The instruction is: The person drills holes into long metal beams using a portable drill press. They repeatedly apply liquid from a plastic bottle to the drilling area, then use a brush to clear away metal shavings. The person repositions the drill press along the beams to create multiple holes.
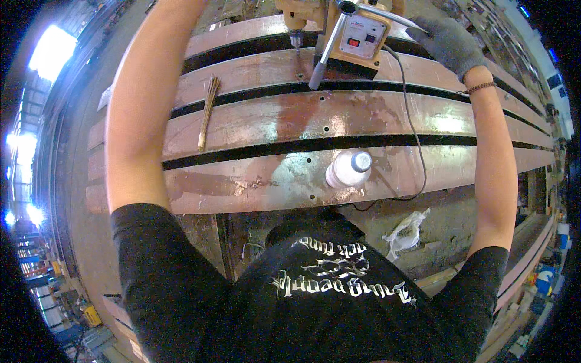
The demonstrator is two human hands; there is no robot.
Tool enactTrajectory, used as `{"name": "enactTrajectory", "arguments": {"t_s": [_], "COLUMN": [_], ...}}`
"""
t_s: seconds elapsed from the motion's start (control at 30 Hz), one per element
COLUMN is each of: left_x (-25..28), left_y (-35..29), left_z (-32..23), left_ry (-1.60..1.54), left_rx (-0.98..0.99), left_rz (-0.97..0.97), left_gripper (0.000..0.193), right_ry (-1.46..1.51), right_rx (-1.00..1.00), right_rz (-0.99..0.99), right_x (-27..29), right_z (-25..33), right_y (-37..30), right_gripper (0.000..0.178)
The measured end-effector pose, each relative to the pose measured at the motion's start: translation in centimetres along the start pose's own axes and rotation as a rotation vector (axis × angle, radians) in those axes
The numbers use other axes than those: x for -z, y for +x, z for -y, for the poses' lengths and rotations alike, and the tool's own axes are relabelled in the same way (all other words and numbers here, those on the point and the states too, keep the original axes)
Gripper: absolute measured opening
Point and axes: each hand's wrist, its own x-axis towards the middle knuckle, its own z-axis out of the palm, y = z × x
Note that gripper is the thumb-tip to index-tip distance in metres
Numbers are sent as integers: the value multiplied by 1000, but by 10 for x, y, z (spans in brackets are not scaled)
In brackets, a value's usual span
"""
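A yellow-beige magnetic drill (363, 33) stands on the reddish-brown steel beams at the far middle. Its chuck (296, 39) points down over a beam. Metal spokes of the drill's feed handle (327, 51) stick out from a hub at its front. My right hand (451, 48), in a grey glove, is at the right side of the drill, by the tip of one spoke. Its fingers are too unclear to show whether they grip that spoke. My left forearm (148, 78) reaches up past the top edge, so the left hand is out of sight.
A white plastic bottle (349, 169) stands on the nearest beam (242, 184). Left of the drill lies a bundle of thin sticks (209, 113). A dark cable (414, 130) loops down from the drill. Dark gaps separate the beams, and crumpled clear plastic (407, 234) lies below their near edge.
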Motion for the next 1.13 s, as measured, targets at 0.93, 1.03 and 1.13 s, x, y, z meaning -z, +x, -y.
{"name": "enactTrajectory", "arguments": {"t_s": [0.93, 1.03, 1.13], "left_x": [-10, -8, -22], "left_y": [-11, -10, -2], "left_z": [12, 6, 9], "left_ry": [-247, -313, -475], "left_rx": [-28, 13, 140], "left_rz": [95, 117, 65], "left_gripper": [58, 58, 52], "right_ry": [907, 459, 168], "right_rx": [-595, -353, -181], "right_rz": [0, 36, 65], "right_x": [51, 61, 63], "right_z": [-61, -18, 14], "right_y": [-55, -38, -25], "right_gripper": [79, 64, 56]}}
